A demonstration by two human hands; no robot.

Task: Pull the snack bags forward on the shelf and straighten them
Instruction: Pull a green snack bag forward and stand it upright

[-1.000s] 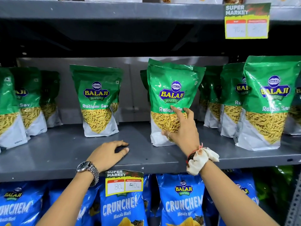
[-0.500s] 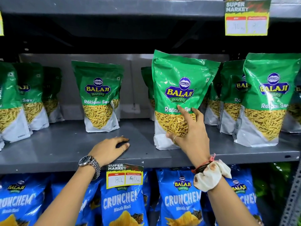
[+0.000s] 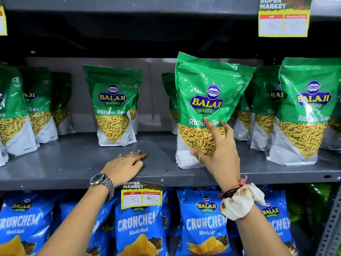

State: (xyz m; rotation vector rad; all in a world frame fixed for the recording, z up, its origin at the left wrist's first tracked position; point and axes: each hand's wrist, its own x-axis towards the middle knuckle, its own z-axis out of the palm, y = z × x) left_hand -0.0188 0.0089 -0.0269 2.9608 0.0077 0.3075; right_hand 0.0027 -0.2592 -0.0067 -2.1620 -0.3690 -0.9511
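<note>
Nearest the camera, below both forearms, hang the blue glossy plastic chip bags point(image 3: 203, 224) of the lower shelf, with a yellow paper price tag point(image 3: 141, 197) clipped to the shelf lip just under the left wrist. Above that lip, the left hand point(image 3: 125, 168) lies flat and empty, palm down with fingers together, on the bare grey metal shelf point(image 3: 77, 163), seemingly as a brace.

Just right of it and a little farther in, the right hand point(image 3: 217, 154) holds the green-and-white glossy Ratlami Sev snack bag point(image 3: 206, 100): thumb hooked on the lower left front, index finger stretched up the printed face, the other fingers wrapped round the right edge. The bag leans, its top tilted to the right, and its base sits near the shelf's front edge.

The step in hand looks to be drawing this bag forward and squaring it. The next move probably calls for setting its base flat, turning the face straight out, then letting go.

Farther back, beyond the left hand's fingertips, a second matching green snack bag point(image 3: 114, 108) stands deeper in, likely next. More green bags point(image 3: 304, 111) crowd to the right of the right hand, others far left.
</note>
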